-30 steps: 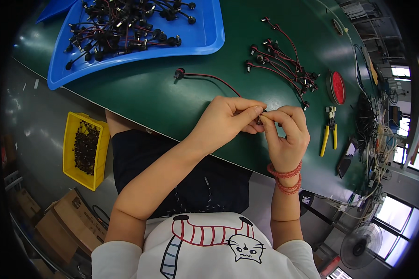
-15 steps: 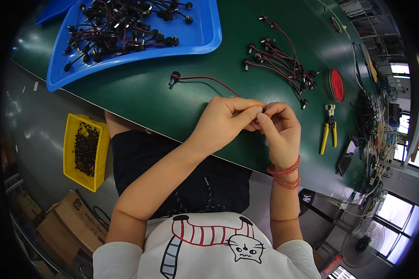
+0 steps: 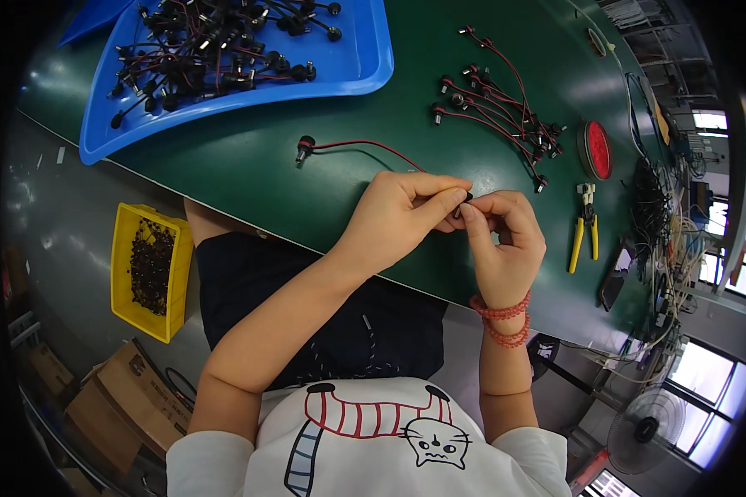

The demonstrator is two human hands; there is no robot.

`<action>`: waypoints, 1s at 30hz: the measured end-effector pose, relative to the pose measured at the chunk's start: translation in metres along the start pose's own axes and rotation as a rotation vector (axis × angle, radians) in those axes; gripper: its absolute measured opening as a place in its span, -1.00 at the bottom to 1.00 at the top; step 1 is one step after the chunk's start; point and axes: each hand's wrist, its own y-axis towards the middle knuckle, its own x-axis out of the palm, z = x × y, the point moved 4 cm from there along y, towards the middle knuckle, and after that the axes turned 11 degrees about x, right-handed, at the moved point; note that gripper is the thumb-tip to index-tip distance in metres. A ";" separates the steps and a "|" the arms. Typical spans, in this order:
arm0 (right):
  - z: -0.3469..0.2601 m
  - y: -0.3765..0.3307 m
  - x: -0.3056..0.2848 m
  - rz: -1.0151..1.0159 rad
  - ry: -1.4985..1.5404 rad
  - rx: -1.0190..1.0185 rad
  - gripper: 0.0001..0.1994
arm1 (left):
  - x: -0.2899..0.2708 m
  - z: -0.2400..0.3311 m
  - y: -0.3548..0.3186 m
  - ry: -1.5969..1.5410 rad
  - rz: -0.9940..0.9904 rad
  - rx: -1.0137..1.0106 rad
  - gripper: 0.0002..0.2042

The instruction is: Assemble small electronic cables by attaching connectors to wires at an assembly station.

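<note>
A short red-and-black cable (image 3: 365,144) runs over the table to my left hand (image 3: 402,217). Its far end, a black connector with a silver metal tip (image 3: 305,149), lies left of the hands. My left hand is closed, pinching the near end between thumb and fingers. A small black end piece (image 3: 467,199) shows between the fingertips of both hands. My right hand (image 3: 507,244) is closed on that piece too, thumb against curled fingers. Fingers hide most of it. Several similar cables (image 3: 506,116) lie beyond my right hand.
A blue tray (image 3: 373,79) heaped with cables stands at the far left of the green table (image 3: 348,207). On the right are a round red-filled dish (image 3: 597,150), yellow-handled pliers (image 3: 584,232) and a dark phone-like slab (image 3: 616,275). A yellow bin (image 3: 172,306) of small dark parts stands below left.
My right hand has turned slightly, its wrist and knuckles shifting a little, while the fingertips stay at the cable end. The far connector has moved slightly left and turned. The left hand barely moves.
</note>
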 end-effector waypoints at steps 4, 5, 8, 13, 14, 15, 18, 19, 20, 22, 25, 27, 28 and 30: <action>-0.002 0.001 0.001 0.053 -0.054 -0.067 -0.93 | 0.001 0.001 0.001 0.015 0.005 0.001 -0.79; -0.003 0.002 0.001 0.055 -0.074 -0.082 -0.93 | 0.000 0.001 0.001 0.023 0.008 0.000 -0.78; -0.008 0.001 0.001 0.067 -0.103 -0.111 -0.93 | 0.000 0.001 0.001 -0.012 0.009 -0.009 -0.78; -0.012 0.001 0.001 0.098 -0.157 -0.162 -0.94 | 0.000 0.000 0.001 -0.037 0.010 -0.021 -0.78; -0.012 0.001 0.001 0.104 -0.176 -0.175 -0.94 | -0.001 -0.001 0.000 -0.037 0.012 -0.022 -0.78; -0.011 0.001 0.001 0.104 -0.177 -0.175 -0.94 | 0.000 0.000 0.001 -0.039 0.010 -0.023 -0.78; -0.010 0.001 0.001 0.110 -0.233 -0.222 -0.93 | 0.000 0.000 0.001 -0.042 0.009 -0.024 -0.78; -0.010 0.002 0.001 0.109 -0.233 -0.222 -0.93 | 0.000 0.000 0.002 -0.038 0.008 -0.028 -0.78; -0.010 0.002 0.001 0.104 -0.227 -0.219 -0.93 | 0.000 -0.001 0.002 -0.035 0.007 -0.032 -0.78; -0.011 0.003 0.001 0.095 -0.216 -0.214 -0.93 | 0.000 0.000 0.002 -0.031 0.007 -0.037 -0.78; -0.011 0.004 0.000 0.068 -0.145 -0.144 -0.94 | -0.001 0.001 0.002 -0.057 0.010 -0.045 -0.78; -0.010 0.005 0.000 0.055 -0.109 -0.111 -0.94 | -0.001 0.001 0.002 -0.063 0.019 -0.036 -0.78; -0.008 0.005 0.000 0.023 -0.074 -0.084 -0.94 | -0.001 0.002 0.002 -0.068 0.029 -0.026 -0.79; -0.003 0.006 0.000 -0.039 -0.004 -0.030 -0.95 | -0.001 0.002 0.002 -0.074 0.037 -0.017 -0.79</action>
